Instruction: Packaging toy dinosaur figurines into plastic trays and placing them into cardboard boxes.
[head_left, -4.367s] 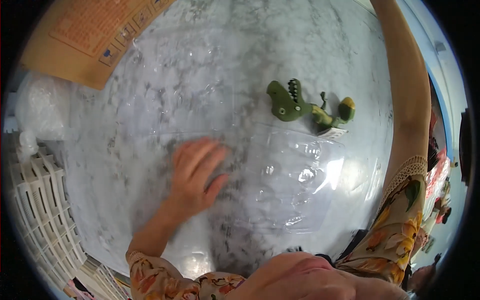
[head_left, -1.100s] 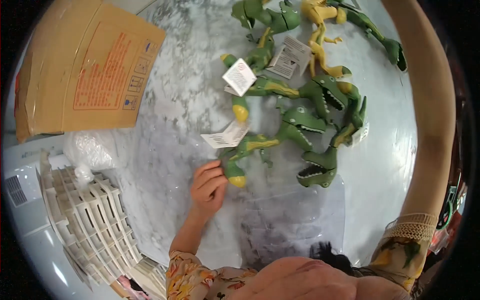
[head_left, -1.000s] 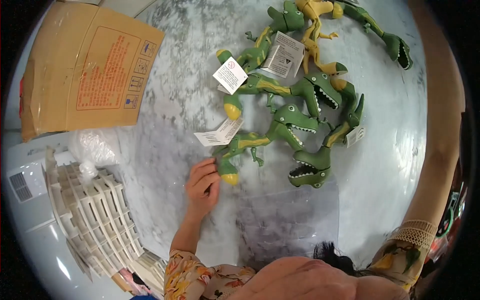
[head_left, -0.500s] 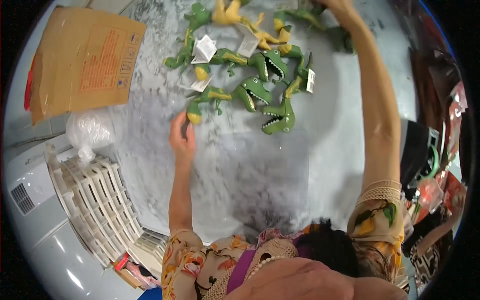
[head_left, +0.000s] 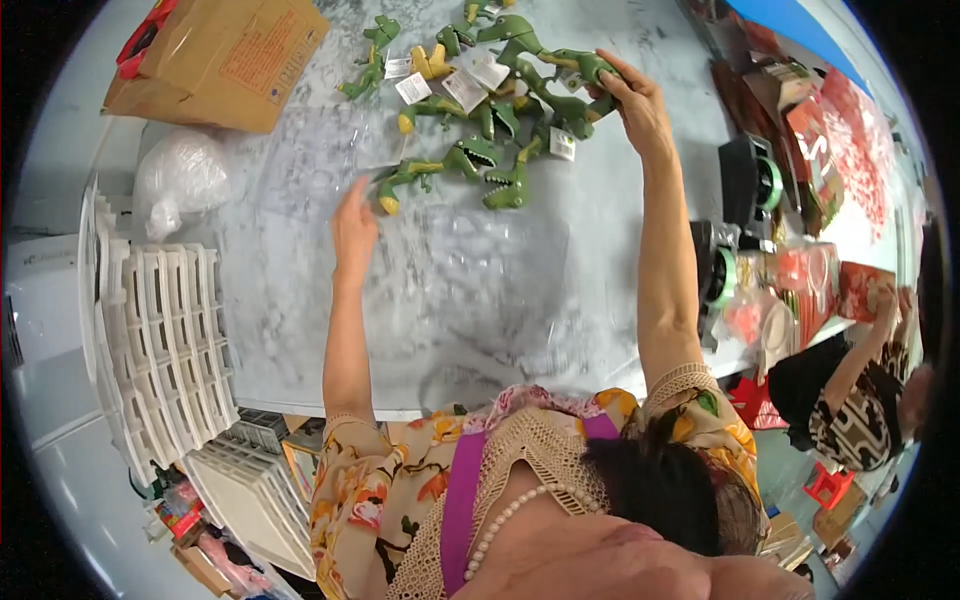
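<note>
Several green toy dinosaurs with yellow markings and white paper tags lie in a loose cluster on the grey table. At the upper right of the cluster, my right hand is closed on the end of a green toy dinosaur. My left hand rests at the near left, its fingers extended and holding nothing. Just beside its fingertips lies the nearest toy dinosaur, its open mouth pointing right. Next to that one is another dinosaur head with white teeth.
A cardboard carton stands at the far left, with a tied clear plastic bag below it. White plastic crates line the left side. Black-and-green tape holders and red packaging edge the right, where another person works.
My right hand has come nearer, bringing a green toy dinosaur toward the cluster. My left hand has moved slightly off the nearest toy. The whole view has shifted.
</note>
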